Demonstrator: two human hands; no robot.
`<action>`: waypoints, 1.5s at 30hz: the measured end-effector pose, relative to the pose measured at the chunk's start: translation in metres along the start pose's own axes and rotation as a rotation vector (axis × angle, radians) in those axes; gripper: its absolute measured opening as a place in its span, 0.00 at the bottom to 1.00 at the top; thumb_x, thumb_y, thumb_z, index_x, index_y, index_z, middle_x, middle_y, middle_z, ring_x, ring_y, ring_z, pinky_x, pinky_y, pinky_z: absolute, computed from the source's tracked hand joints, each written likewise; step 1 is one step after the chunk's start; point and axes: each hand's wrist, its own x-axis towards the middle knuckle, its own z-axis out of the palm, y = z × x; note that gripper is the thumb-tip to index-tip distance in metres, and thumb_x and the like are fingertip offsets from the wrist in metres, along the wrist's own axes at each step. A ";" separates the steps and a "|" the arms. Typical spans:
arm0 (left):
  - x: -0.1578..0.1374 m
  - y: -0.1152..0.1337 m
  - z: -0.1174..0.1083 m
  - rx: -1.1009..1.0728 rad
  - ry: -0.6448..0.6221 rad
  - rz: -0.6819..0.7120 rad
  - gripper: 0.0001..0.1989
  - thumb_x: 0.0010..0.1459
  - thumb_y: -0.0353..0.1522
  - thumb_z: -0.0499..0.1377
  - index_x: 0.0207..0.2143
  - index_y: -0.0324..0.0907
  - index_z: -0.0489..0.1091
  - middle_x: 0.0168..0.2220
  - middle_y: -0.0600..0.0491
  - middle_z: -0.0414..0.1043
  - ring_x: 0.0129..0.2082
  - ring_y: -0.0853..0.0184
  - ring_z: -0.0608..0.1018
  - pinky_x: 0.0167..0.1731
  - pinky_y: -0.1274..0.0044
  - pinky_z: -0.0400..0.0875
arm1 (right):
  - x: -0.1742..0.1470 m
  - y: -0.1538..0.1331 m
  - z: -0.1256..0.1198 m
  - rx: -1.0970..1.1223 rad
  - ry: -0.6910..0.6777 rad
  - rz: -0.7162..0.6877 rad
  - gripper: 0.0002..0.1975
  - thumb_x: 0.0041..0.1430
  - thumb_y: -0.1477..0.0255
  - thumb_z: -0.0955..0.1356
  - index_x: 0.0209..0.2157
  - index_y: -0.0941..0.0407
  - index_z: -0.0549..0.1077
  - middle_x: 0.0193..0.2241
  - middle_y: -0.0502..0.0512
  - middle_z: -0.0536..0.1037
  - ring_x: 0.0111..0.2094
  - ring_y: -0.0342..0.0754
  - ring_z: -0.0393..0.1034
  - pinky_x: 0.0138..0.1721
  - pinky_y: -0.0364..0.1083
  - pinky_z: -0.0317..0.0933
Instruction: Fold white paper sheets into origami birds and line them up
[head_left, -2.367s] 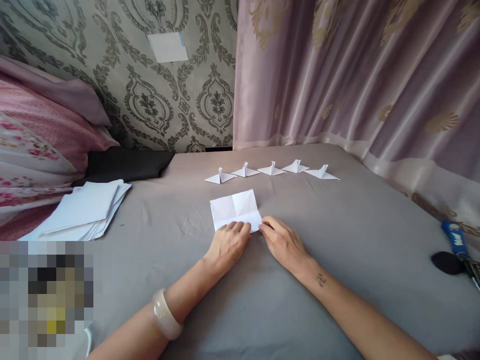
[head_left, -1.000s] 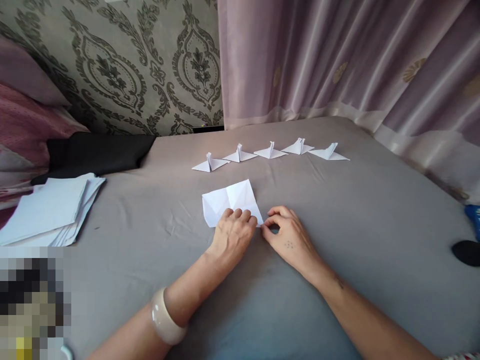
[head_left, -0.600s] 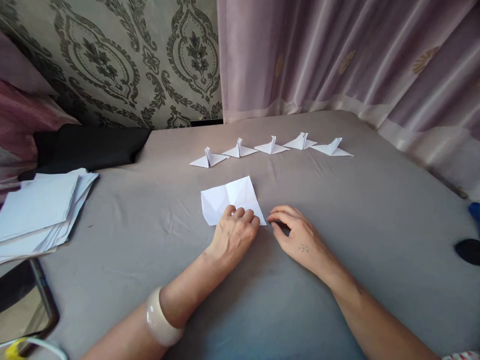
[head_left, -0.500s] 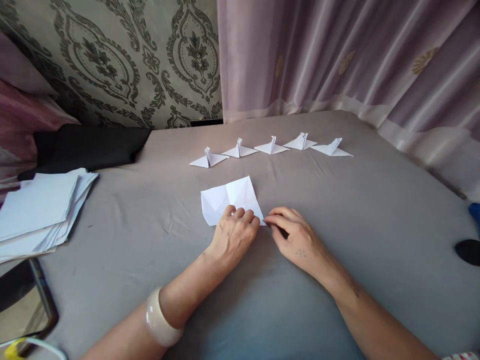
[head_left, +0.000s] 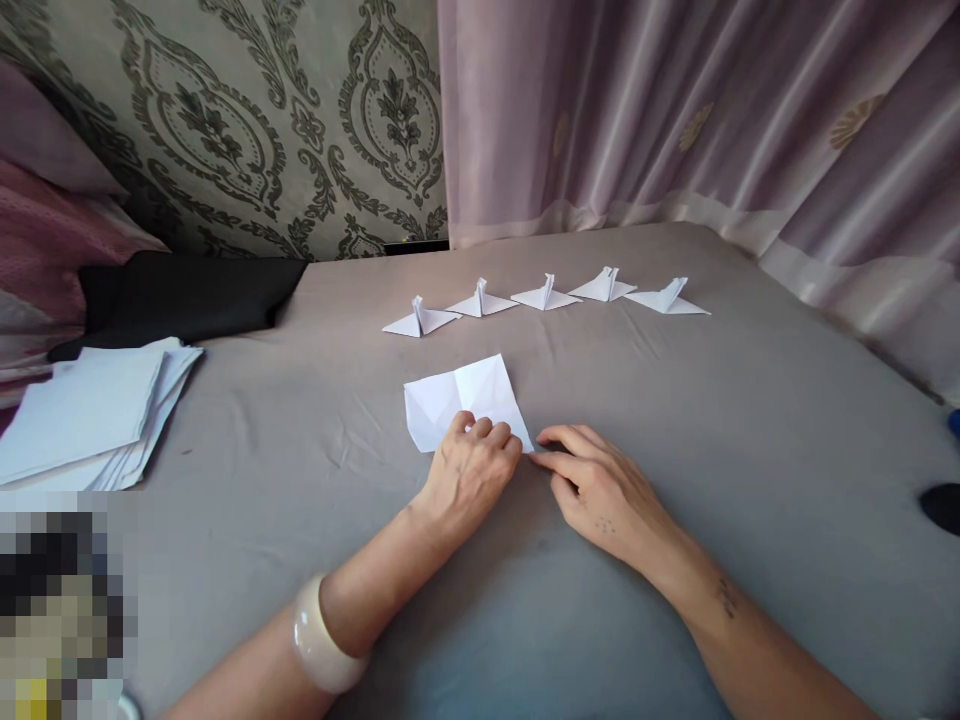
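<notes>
A creased white sheet of paper lies partly unfolded on the grey cloth in front of me. My left hand is closed at its near edge, knuckles up, the fingertips hidden against the paper. At the sheet's right corner, my right hand has its fingers stretched and slightly apart, one fingertip touching the corner, the thumb lower down. Beyond the sheet stands a row of several folded white paper birds, wings spread and nearly touching.
A stack of white paper lies at the left, with a black folded item behind it. The grey cloth covers the whole surface. A patterned wall and a pinkish curtain border the back. Pixelation hides the lower left corner.
My right thumb has drawn back from the paper's corner, and the fingers have straightened towards it. My left hand and the sheet keep their places; the view has shifted slightly.
</notes>
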 end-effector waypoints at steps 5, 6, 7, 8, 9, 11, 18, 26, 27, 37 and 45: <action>0.000 0.000 0.000 0.006 -0.001 0.005 0.11 0.59 0.20 0.51 0.28 0.40 0.68 0.27 0.51 0.70 0.29 0.62 0.74 0.36 0.68 0.64 | 0.006 -0.005 -0.001 0.242 0.099 0.044 0.17 0.58 0.83 0.60 0.39 0.52 0.75 0.40 0.52 0.76 0.42 0.47 0.71 0.44 0.46 0.66; 0.000 0.000 0.000 0.003 -0.008 0.008 0.11 0.59 0.20 0.51 0.30 0.40 0.69 0.27 0.51 0.70 0.29 0.62 0.74 0.36 0.68 0.64 | 0.009 -0.008 0.000 0.309 0.144 0.054 0.16 0.59 0.82 0.59 0.39 0.53 0.74 0.40 0.52 0.76 0.41 0.46 0.71 0.44 0.45 0.66; 0.000 0.000 -0.001 -0.002 -0.019 0.009 0.11 0.59 0.20 0.51 0.31 0.40 0.69 0.27 0.51 0.71 0.29 0.62 0.74 0.36 0.68 0.64 | 0.010 -0.012 0.002 0.363 0.180 0.064 0.15 0.59 0.82 0.59 0.40 0.53 0.72 0.40 0.52 0.76 0.41 0.45 0.71 0.44 0.44 0.65; 0.000 0.001 -0.001 -0.007 -0.031 0.007 0.11 0.59 0.20 0.51 0.32 0.39 0.70 0.28 0.51 0.71 0.30 0.61 0.75 0.36 0.68 0.64 | 0.012 -0.015 0.004 0.393 0.197 0.075 0.14 0.59 0.82 0.60 0.40 0.53 0.71 0.39 0.52 0.76 0.41 0.45 0.71 0.44 0.44 0.65; 0.001 0.001 -0.003 -0.014 -0.044 0.004 0.11 0.59 0.20 0.51 0.33 0.39 0.70 0.28 0.50 0.71 0.30 0.61 0.75 0.36 0.68 0.63 | 0.013 -0.017 0.007 0.400 0.197 0.094 0.13 0.59 0.82 0.60 0.39 0.53 0.70 0.38 0.52 0.76 0.40 0.45 0.72 0.44 0.44 0.65; 0.000 0.001 -0.006 -0.036 -0.076 -0.009 0.11 0.59 0.20 0.51 0.33 0.39 0.70 0.28 0.50 0.72 0.31 0.61 0.75 0.37 0.67 0.63 | 0.014 -0.021 0.011 0.373 0.142 0.147 0.11 0.59 0.82 0.59 0.38 0.53 0.68 0.36 0.52 0.75 0.38 0.46 0.71 0.41 0.45 0.65; -0.011 -0.021 -0.019 -0.142 -0.190 -0.149 0.11 0.61 0.25 0.50 0.29 0.40 0.69 0.28 0.51 0.73 0.30 0.62 0.75 0.33 0.70 0.61 | 0.006 -0.024 0.015 0.275 0.022 0.065 0.18 0.58 0.85 0.57 0.43 0.54 0.69 0.42 0.55 0.72 0.41 0.47 0.70 0.44 0.47 0.64; -0.018 -0.052 -0.030 -0.347 -0.293 -0.159 0.15 0.66 0.34 0.49 0.29 0.41 0.71 0.32 0.52 0.74 0.34 0.65 0.74 0.33 0.75 0.59 | 0.003 -0.028 0.019 0.119 0.010 -0.012 0.21 0.59 0.85 0.57 0.49 0.58 0.70 0.43 0.58 0.71 0.41 0.49 0.68 0.43 0.49 0.67; -0.017 -0.053 -0.031 -0.374 -0.303 -0.170 0.17 0.66 0.35 0.48 0.29 0.41 0.70 0.32 0.52 0.73 0.33 0.66 0.74 0.32 0.76 0.59 | 0.003 -0.028 0.019 0.105 0.015 -0.017 0.21 0.60 0.85 0.57 0.50 0.59 0.70 0.43 0.59 0.72 0.41 0.49 0.68 0.42 0.49 0.67; -0.012 -0.069 -0.026 -0.667 -0.312 -0.484 0.15 0.58 0.41 0.56 0.23 0.40 0.67 0.21 0.57 0.61 0.22 0.71 0.62 0.23 0.78 0.53 | 0.003 -0.034 0.023 -0.033 0.044 -0.012 0.17 0.62 0.83 0.58 0.47 0.61 0.72 0.43 0.59 0.73 0.39 0.49 0.69 0.40 0.49 0.67; -0.020 -0.103 -0.014 -1.026 -0.398 -0.495 0.13 0.51 0.40 0.60 0.32 0.39 0.74 0.21 0.59 0.60 0.21 0.73 0.61 0.21 0.80 0.53 | 0.005 -0.035 0.025 -0.137 0.046 -0.046 0.17 0.65 0.77 0.59 0.52 0.61 0.70 0.43 0.59 0.74 0.39 0.49 0.69 0.38 0.49 0.67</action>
